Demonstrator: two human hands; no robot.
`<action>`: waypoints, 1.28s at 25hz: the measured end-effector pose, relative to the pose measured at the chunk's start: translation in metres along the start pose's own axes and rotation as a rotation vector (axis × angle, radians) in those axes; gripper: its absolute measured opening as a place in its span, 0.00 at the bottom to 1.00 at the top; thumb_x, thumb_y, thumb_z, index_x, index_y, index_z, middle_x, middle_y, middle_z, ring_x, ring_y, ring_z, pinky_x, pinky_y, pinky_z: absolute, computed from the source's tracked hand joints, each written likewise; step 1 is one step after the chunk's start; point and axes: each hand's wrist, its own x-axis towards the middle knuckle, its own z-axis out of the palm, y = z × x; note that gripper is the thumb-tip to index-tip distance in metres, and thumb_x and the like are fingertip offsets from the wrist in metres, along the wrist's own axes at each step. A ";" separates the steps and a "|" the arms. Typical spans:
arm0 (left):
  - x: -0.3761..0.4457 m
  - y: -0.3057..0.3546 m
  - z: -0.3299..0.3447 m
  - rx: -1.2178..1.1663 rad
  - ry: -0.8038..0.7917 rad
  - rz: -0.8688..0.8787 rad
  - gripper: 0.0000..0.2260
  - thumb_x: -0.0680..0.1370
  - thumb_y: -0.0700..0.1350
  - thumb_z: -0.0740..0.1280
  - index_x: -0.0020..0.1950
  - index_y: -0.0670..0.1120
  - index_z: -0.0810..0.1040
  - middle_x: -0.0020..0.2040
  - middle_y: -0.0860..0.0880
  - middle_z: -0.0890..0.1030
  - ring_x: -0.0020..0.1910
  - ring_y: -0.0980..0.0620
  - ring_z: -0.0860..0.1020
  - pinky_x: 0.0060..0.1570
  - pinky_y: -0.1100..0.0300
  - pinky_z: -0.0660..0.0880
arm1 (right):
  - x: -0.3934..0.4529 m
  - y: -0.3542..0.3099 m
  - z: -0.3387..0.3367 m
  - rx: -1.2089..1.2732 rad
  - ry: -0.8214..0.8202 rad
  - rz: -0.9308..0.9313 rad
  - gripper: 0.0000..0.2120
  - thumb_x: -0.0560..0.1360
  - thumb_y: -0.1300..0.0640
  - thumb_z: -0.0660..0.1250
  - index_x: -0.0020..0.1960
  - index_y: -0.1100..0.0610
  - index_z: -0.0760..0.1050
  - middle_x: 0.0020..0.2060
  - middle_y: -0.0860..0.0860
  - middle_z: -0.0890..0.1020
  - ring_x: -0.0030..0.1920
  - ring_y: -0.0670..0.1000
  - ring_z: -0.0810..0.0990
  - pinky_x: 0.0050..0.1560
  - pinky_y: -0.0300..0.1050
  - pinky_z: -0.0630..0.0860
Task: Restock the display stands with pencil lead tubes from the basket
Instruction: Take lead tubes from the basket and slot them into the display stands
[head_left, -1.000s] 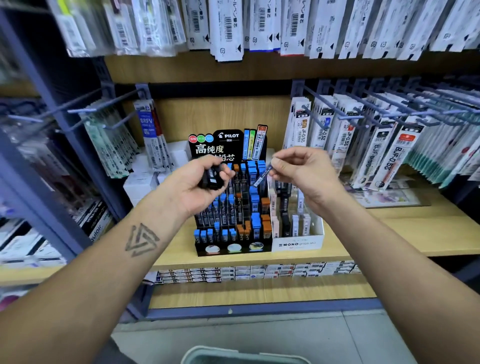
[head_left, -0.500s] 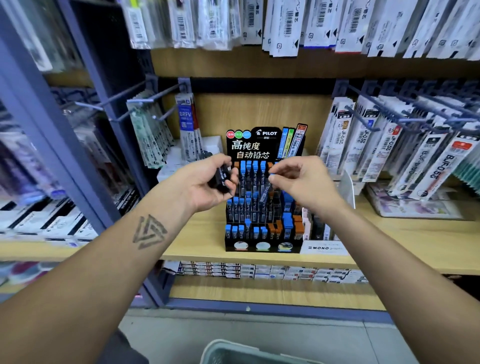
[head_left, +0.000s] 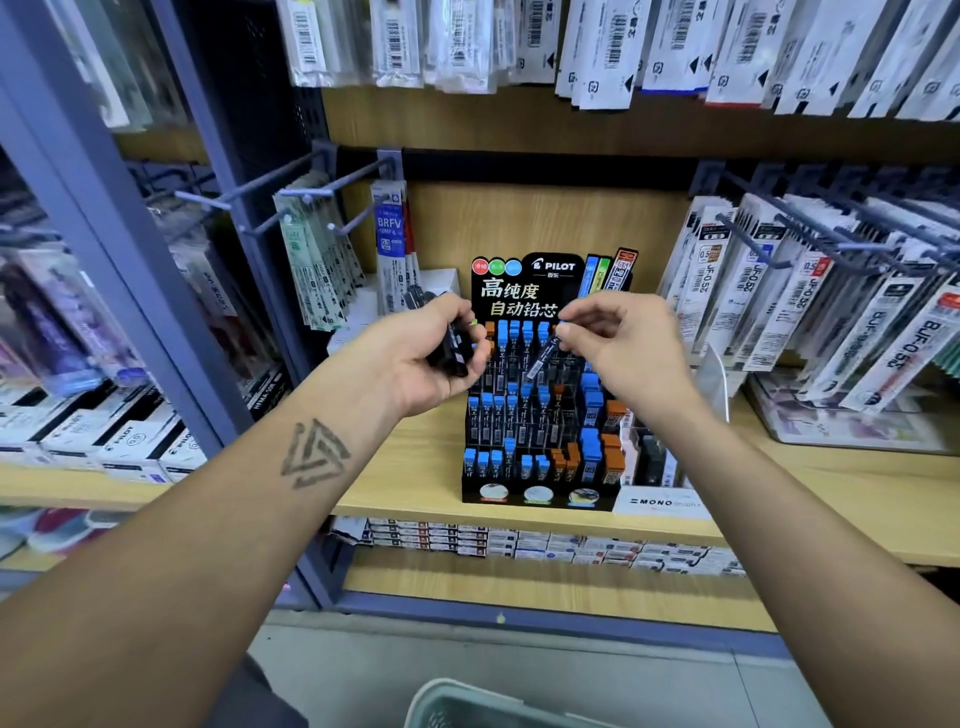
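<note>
Blue-capped black plastic lead tube (head_left: 543, 357) pinched in my right hand (head_left: 631, 345)

It hangs tilted over the black tiered Pilot display stand (head_left: 540, 415) on the wooden shelf (head_left: 415, 467); my left hand (head_left: 423, 358) grips a bundle of black tubes (head_left: 457, 345).

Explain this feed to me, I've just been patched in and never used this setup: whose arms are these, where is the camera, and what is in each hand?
There is no machine here: the arms belong to a person, and the single camera sits on their head, looking forward and down at a shop shelf. The left hand grips a small bundle of dark lead tubes. The fingers of the right hand pinch a single tube, blue-capped and tilted, above the black Pilot display stand. That stand rests on the wooden shelf and holds rows of blue- and orange-capped tubes. A white Mono box stands against its right side. The rim of the basket shows at the bottom edge.
</note>
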 end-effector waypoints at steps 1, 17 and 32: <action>0.001 0.000 0.000 0.021 0.010 0.002 0.10 0.82 0.44 0.64 0.40 0.46 0.73 0.32 0.48 0.76 0.30 0.53 0.75 0.24 0.66 0.74 | 0.001 0.000 0.001 -0.012 0.010 -0.008 0.05 0.75 0.61 0.74 0.47 0.52 0.84 0.38 0.47 0.85 0.43 0.46 0.85 0.52 0.48 0.83; 0.004 0.001 -0.009 0.132 -0.007 0.006 0.11 0.81 0.41 0.62 0.38 0.46 0.71 0.32 0.50 0.73 0.27 0.55 0.69 0.18 0.67 0.63 | -0.006 -0.008 0.028 -0.118 -0.071 -0.120 0.04 0.76 0.60 0.73 0.48 0.53 0.84 0.40 0.43 0.84 0.43 0.40 0.82 0.47 0.28 0.76; -0.001 0.001 -0.018 0.165 -0.008 0.013 0.12 0.81 0.42 0.63 0.38 0.47 0.71 0.30 0.50 0.73 0.24 0.56 0.69 0.19 0.68 0.63 | -0.005 -0.006 0.044 -0.413 -0.229 -0.192 0.05 0.77 0.57 0.72 0.51 0.51 0.84 0.43 0.46 0.85 0.46 0.47 0.82 0.53 0.45 0.78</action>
